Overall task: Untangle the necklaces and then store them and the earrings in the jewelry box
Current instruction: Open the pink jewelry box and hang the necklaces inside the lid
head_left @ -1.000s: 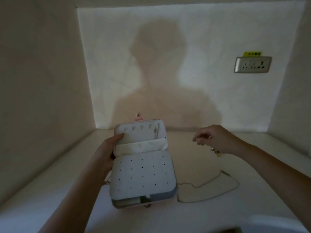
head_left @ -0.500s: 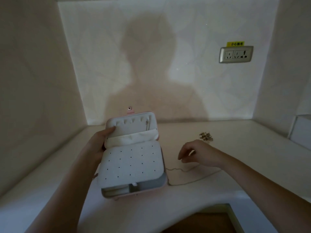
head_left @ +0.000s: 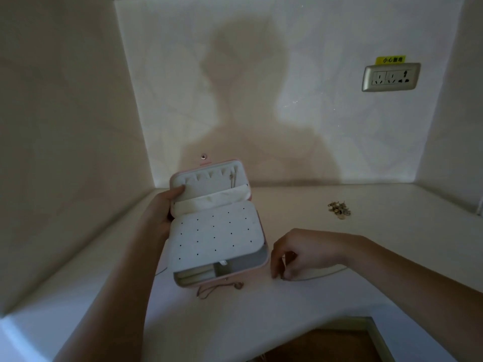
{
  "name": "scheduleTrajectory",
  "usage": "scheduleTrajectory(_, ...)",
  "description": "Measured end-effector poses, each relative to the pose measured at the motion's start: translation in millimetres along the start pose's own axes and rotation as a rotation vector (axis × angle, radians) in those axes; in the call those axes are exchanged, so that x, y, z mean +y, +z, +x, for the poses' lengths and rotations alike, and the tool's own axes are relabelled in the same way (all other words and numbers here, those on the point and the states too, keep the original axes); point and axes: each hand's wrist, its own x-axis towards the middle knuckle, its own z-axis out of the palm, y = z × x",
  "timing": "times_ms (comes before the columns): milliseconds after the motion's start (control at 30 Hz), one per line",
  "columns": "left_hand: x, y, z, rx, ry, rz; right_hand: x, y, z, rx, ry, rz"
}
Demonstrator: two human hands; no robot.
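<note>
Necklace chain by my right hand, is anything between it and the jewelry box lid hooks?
Nothing visible. The right hand pinches the chain on the counter beside the open jewelry box; its lid hooks are uncovered.

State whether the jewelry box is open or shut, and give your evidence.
Open. The jewelry box has its lid raised, held by the left hand, so the hooks inside the lid and the dotted panel show.

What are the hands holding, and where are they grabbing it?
The left hand grips the jewelry box by its open lid's left edge. The right hand pinches the necklace near its end.
</note>
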Motion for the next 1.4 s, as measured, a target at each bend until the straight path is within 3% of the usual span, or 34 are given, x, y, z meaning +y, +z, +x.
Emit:
scheduleTrajectory(433,-1.4,-1.9,1.1,0.026,0.025,-0.052,-5.4,-0.7,7.2,-0.162,-0.001,-0.181)
scheduleTrajectory(600,-0.9,-0.3,2.0,-0.002,0.027,-0.054,-5.4,-9.7,-5.0,-0.091,0.039,0.175)
scheduleTrajectory(667,-1.4,1.0,1.6,-0.001,0.019,-0.048,-8.7,-17.3,-4.7,-0.116,0.057,0.209)
scheduleTrajectory(1167,-4.3,7.6,-4.5,-0.023,0.009,-0.025,-42.7,-48.3,10.9,-0.123,0.105,-0.590)
scheduleTrajectory(1333,-4.6,11.7,-10.0,-0.035,0.003,-0.019,-60.3,-67.7,10.6,-0.120,0.215,-0.636)
scheduleTrajectory(1400,-4.8,12.0,-11.5,-0.032,0.001,-0.020,-67.2,-80.2,4.3,-0.111,0.154,-0.703)
